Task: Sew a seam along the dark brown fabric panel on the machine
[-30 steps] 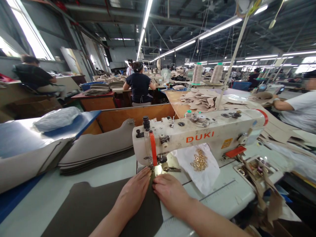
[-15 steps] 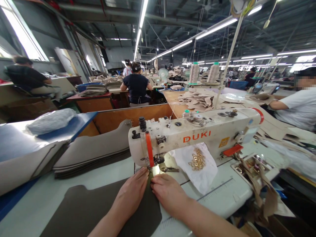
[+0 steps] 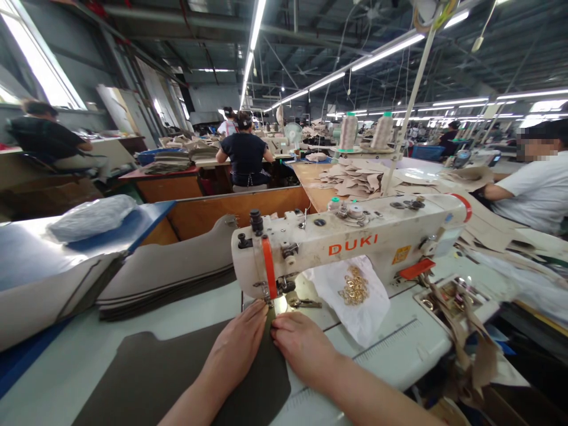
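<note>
A dark brown fabric panel [image 3: 151, 378] lies flat on the white sewing table [image 3: 80, 361], its far edge under the needle of the cream DUKI sewing machine [image 3: 350, 242]. My left hand [image 3: 237, 346] presses flat on the panel just left of the needle, fingers pointing at the presser foot. My right hand [image 3: 304, 346] rests palm down at the panel's right edge, fingertips close to the left hand's. Both hands hold the fabric down near the lit needle plate [image 3: 280, 305].
A white bag with gold rings [image 3: 355, 287] lies under the machine arm. A stack of grey panels [image 3: 168, 272] sits to the left, a tray with scraps [image 3: 457, 296] to the right. Thread cones [image 3: 348, 131] stand behind. Other people work at nearby tables.
Both hands and the panel stay in nearly the same place at the needle; only the view has shifted slightly.
</note>
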{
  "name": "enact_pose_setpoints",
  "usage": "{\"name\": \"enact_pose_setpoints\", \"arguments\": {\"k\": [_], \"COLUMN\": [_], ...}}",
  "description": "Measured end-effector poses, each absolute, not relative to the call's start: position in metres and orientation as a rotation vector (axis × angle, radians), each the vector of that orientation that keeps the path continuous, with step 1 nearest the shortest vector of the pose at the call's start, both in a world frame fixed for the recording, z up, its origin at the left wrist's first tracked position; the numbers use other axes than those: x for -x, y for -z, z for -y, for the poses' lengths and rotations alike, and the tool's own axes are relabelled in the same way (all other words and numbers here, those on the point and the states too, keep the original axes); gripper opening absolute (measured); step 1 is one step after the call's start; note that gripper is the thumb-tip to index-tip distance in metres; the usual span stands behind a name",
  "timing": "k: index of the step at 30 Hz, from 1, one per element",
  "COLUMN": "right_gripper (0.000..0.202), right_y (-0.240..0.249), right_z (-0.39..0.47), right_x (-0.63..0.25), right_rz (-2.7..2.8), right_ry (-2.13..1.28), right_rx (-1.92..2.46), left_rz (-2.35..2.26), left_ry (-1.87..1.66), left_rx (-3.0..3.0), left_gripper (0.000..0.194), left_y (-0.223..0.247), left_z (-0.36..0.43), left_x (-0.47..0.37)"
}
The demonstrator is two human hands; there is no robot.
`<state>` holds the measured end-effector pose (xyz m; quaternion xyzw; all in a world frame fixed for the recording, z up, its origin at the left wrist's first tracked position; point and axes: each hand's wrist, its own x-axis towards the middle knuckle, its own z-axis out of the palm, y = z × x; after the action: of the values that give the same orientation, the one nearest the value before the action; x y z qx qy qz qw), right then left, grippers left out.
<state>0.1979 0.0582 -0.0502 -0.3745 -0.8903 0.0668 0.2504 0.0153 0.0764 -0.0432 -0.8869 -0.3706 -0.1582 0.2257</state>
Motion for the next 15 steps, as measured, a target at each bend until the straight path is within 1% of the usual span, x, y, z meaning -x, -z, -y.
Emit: {"name": "enact_pose_setpoints", "arguments": {"k": [10, 15], "right_gripper": [0.01, 0.016], "right_y": [0.045, 0.046], "right_z": [-0.059, -0.042], "right_x": [-0.198, -0.189], "right_rz": [2.433, 2.499], "right_ry": [-0.226, -0.317], "right_rx": [1.028, 0.957], "left_rz": [1.135, 1.185], "left_ry": [0.506, 0.535], "left_rx": [2.517, 2.544], "left_gripper": [0.04, 0.039], "left_y": [0.048, 0.047], "left_z": [-0.08, -0.059], "left_x": [-0.014, 0.001]}}
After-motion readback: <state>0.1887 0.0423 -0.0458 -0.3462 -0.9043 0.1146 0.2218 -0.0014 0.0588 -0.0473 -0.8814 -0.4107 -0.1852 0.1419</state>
